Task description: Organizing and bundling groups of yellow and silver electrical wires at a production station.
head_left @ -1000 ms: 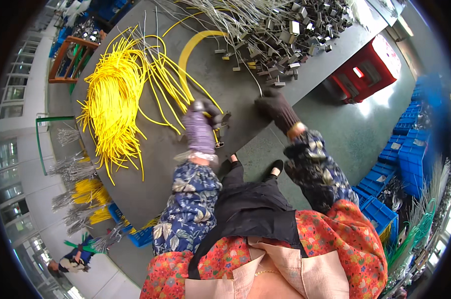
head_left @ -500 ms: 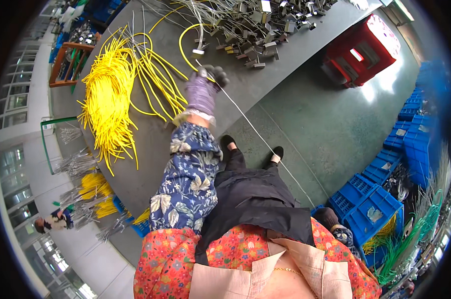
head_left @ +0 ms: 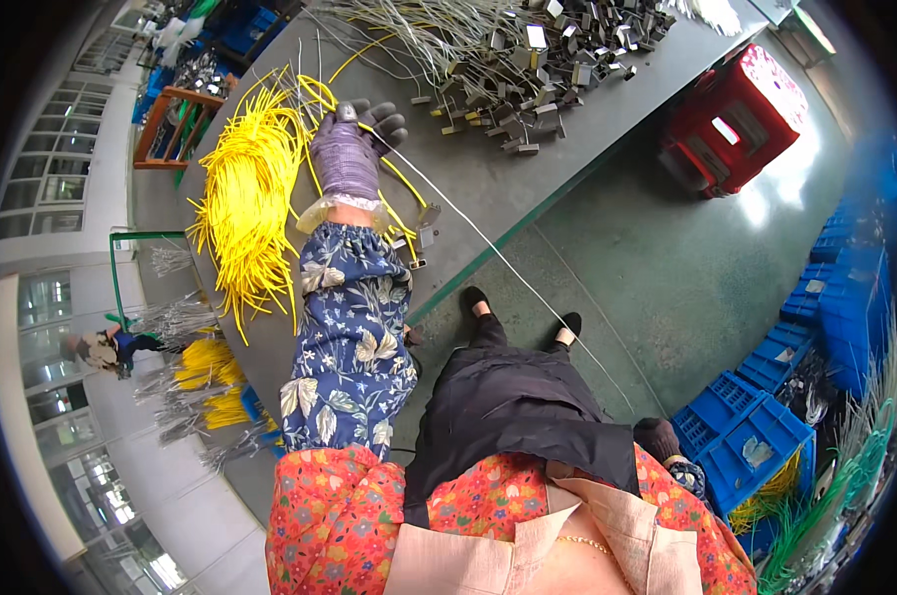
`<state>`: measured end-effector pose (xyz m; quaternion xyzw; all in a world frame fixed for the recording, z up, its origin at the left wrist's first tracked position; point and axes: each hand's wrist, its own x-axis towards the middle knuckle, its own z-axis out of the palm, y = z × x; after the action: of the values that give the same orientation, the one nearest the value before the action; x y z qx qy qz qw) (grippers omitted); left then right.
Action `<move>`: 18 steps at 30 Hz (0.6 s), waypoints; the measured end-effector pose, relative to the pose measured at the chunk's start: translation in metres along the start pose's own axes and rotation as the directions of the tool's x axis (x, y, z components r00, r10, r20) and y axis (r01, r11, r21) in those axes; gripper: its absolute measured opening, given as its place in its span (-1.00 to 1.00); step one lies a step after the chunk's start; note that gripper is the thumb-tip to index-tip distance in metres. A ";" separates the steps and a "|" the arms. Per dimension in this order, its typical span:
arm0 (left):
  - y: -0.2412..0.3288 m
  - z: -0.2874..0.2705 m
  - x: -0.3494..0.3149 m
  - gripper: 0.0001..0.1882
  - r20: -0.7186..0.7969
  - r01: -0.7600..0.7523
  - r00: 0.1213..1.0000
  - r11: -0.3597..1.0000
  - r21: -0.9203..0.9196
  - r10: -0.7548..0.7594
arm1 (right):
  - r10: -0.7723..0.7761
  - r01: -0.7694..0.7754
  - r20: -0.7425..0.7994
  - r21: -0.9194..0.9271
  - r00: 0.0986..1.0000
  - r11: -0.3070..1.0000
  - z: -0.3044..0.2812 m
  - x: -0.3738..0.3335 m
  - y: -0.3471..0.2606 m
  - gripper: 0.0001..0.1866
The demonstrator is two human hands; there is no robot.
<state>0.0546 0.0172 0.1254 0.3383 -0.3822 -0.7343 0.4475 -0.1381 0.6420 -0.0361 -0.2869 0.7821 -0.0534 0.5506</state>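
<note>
- Far left of the frame, middle height: a person (head_left: pixel 112 349) in the background.
- Upper left: a wooden frame (head_left: pixel 176 131) beyond the edge of the grey surface (head_left: pixel 513 193).
- Left of centre, upper half: a thick bundle of yellow cords (head_left: pixel 245 213) lying on the surface.
- Upper left of centre: the left hand (head_left: pixel 354 134), gloved, fingers loosely parted and pointing right; a yellow cord and a pale wire (head_left: pixel 488 243) meet at it, but I cannot tell whether it pinches them.
- Centre: small metal pieces (head_left: pixel 428 237) near the surface's edge; the wire slants past them to the lower right.
- Upper middle: a heap of metal-ended wires (head_left: pixel 528 84).
- Lower right: the right hand (head_left: pixel 657 438), dark-gloved, near the wire's lower end; I cannot tell its grip.
- Upper right: a red bin (head_left: pixel 691 149) on the floor.
- Lower right: blue crates (head_left: pixel 754 458) just beside the right hand.
</note>
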 end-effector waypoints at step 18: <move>-0.051 0.013 -0.104 -0.77 0.091 0.193 0.977 0.981 -0.007 -0.192 | 0.040 -0.053 0.068 0.200 0.997 0.978 -0.020 0.026 -0.072 -0.74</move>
<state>0.0624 0.1317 0.1040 0.3367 -0.3617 -0.7917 0.3592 -0.1340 0.5642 -0.0208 -0.2128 0.7612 -0.1103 0.6026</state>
